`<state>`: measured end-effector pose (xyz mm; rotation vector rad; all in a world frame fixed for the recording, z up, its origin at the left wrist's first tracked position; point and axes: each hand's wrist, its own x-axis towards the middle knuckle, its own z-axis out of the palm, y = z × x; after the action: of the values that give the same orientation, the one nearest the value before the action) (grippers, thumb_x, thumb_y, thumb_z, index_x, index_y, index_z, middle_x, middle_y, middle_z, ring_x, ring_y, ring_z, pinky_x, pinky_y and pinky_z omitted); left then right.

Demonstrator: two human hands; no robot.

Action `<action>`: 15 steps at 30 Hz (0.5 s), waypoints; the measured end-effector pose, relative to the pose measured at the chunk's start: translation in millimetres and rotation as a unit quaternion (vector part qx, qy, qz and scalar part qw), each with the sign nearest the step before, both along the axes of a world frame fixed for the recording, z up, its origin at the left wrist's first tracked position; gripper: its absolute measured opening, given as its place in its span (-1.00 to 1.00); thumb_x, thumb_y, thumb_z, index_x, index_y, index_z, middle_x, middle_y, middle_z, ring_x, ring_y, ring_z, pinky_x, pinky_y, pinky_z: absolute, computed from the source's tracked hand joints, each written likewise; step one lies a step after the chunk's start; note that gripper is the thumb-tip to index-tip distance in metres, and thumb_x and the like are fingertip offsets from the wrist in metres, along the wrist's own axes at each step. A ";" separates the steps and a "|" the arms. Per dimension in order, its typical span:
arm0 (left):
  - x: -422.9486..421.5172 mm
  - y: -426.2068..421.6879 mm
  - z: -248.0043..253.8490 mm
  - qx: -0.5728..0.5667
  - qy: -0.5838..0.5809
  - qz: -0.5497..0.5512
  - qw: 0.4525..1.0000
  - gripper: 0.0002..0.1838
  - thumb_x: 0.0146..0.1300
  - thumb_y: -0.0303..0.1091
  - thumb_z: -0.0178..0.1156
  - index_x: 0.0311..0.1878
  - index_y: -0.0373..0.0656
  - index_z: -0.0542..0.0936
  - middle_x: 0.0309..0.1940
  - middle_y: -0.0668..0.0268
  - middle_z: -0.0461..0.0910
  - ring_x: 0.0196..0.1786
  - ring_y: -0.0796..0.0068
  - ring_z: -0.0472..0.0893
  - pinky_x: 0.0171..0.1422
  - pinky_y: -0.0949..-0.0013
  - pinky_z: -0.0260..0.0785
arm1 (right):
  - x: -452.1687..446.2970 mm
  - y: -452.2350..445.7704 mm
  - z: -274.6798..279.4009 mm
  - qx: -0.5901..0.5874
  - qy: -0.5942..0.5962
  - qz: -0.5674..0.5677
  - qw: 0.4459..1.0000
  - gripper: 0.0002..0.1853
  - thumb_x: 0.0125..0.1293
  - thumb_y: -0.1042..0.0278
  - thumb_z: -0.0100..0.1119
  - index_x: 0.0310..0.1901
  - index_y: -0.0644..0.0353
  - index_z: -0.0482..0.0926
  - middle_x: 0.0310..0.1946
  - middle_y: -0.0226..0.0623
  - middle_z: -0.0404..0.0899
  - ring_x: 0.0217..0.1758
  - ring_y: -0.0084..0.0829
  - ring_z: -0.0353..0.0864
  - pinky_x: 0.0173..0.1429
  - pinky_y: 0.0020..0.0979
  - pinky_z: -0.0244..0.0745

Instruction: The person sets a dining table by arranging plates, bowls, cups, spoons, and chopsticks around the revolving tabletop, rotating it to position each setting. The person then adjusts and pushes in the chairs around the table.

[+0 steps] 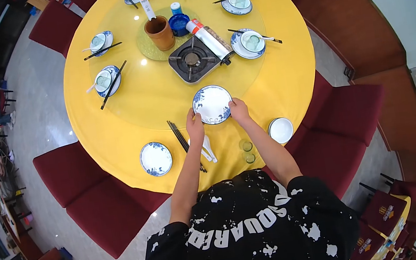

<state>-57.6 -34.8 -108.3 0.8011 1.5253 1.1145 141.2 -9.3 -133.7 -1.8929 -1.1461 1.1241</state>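
I hold the round white plate (212, 103) by opposite edges in my fingers (237, 107); it faces up over the yellow surface (291, 72), blue flowers along its dark-edged rim.

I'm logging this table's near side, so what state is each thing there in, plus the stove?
Held plate, face up, empty
Left hand, gripping the held plate
Right hand, gripping the held plate
Other plate, lying flat, face up, empty
Chopsticks, lying bunched
White spoons, lying down
White bowl, resting apart from both plates
Glasses, orientation unclear
Stove, no flame visible
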 end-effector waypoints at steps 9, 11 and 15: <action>13.4 5.2 18.7 0.017 -0.041 -0.017 0.999 -0.54 0.31 -0.44 -0.03 0.28 -0.27 0.47 -0.07 0.25 0.59 -0.12 0.53 0.58 -0.15 0.43 0.49 | 8.3 9.9 21.7 -0.008 0.022 0.024 0.999 -0.72 0.45 0.26 0.06 -0.03 0.26 0.64 -0.50 -0.19 0.63 -0.56 -0.39 0.61 -0.36 -0.34 0.54; 12.7 9.6 20.0 -0.001 0.050 -0.035 0.998 -0.55 0.28 -0.44 -0.01 0.25 -0.25 0.50 -0.14 0.29 0.59 -0.17 0.56 0.56 -0.21 0.44 0.46 | 11.6 13.0 42.7 -0.021 0.036 0.040 0.998 -0.70 0.44 0.23 0.08 0.03 0.24 0.63 -0.51 -0.17 0.64 -0.58 -0.39 0.62 -0.36 -0.33 0.55; 7.0 24.3 -36.3 0.011 0.141 -0.060 0.988 -0.54 0.27 -0.41 0.03 0.25 -0.24 0.49 -0.09 0.30 0.56 -0.16 0.52 0.54 -0.25 0.41 0.43 | 24.1 18.5 55.6 -0.016 -0.004 0.070 0.997 -0.61 0.43 0.16 0.11 0.16 0.20 0.58 -0.48 -0.14 0.67 -0.59 -0.37 0.65 -0.36 -0.31 0.56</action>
<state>-50.7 -10.6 -144.5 1.0878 1.6738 0.9610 165.4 9.1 -78.2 -1.8664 -1.2886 1.2176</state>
